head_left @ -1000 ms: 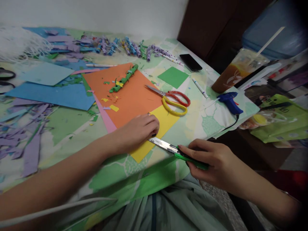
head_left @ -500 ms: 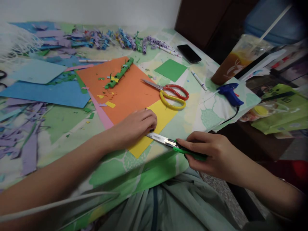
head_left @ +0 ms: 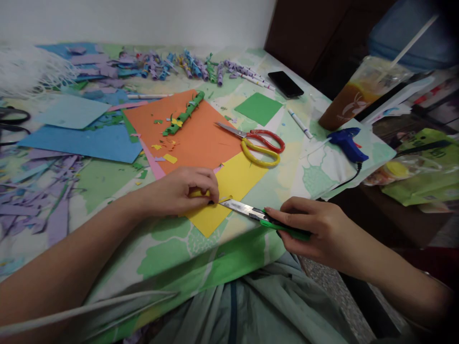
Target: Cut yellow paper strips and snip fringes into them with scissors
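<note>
In my right hand [head_left: 315, 229] is a utility knife [head_left: 247, 210] with a green and black handle, its blade out and pointing left. The blade tip lies over a yellow paper sheet [head_left: 240, 179], close to the fingertips of my left hand [head_left: 190, 191]. The left fingers are pinched together, and yellow paper shows between thumb and fingers; whether it is a loose piece is hard to tell. Partly under the yellow sheet is an orange sheet [head_left: 204, 138], bearing a green paper roll [head_left: 184, 114] with slits and small scraps. Scissors [head_left: 260, 145] with red and yellow handles lie beyond.
A green paper square [head_left: 258, 109], a phone [head_left: 286, 84], a marker [head_left: 300, 123], a blue glue gun [head_left: 348, 144] and a drink cup [head_left: 353, 95] stand or lie to the right. Blue paper [head_left: 82, 143] and purple scraps [head_left: 57, 200] cover the left. Curled paper rolls [head_left: 193, 64] line the back.
My left hand has shifted left and lifted its fingers into a pinch, uncovering more yellow sheet near the blade tip. The knife stays nearly in place. The view has moved slightly.
</note>
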Tool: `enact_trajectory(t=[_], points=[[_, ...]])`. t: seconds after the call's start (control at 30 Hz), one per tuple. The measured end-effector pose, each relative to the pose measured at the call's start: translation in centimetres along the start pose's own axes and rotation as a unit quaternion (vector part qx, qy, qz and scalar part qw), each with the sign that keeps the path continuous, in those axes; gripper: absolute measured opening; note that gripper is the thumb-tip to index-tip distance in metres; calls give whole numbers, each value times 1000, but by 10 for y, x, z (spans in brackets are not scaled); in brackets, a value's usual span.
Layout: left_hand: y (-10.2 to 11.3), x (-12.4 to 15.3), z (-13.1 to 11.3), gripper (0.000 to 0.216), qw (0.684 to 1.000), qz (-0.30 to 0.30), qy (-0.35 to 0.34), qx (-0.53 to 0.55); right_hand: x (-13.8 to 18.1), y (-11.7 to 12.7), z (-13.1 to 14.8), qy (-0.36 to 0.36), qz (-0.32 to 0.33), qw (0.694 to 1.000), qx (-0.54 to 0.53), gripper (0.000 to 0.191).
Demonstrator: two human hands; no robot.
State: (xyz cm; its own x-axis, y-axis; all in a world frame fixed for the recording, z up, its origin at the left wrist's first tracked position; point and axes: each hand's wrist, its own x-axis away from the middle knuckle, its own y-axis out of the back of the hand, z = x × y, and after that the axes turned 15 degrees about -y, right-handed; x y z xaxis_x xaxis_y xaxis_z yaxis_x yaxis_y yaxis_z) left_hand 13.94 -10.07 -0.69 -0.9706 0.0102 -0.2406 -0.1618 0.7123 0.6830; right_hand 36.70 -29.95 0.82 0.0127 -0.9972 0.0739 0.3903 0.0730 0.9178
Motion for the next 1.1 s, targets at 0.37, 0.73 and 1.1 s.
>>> enact_trajectory(t=[0.37,0.73,1.1], points=[[4,5,-3,16,1000,20,-17,-15,-2,0,-4,21,-6,1000,9,34],[3,3,-5,16,999,19,-21,-20,-2,1,-3,39,-17,999,33,33],[3,3,-6,16,1000,17,-6,-17,-2,1,-1,37,-14,999,35,33]])
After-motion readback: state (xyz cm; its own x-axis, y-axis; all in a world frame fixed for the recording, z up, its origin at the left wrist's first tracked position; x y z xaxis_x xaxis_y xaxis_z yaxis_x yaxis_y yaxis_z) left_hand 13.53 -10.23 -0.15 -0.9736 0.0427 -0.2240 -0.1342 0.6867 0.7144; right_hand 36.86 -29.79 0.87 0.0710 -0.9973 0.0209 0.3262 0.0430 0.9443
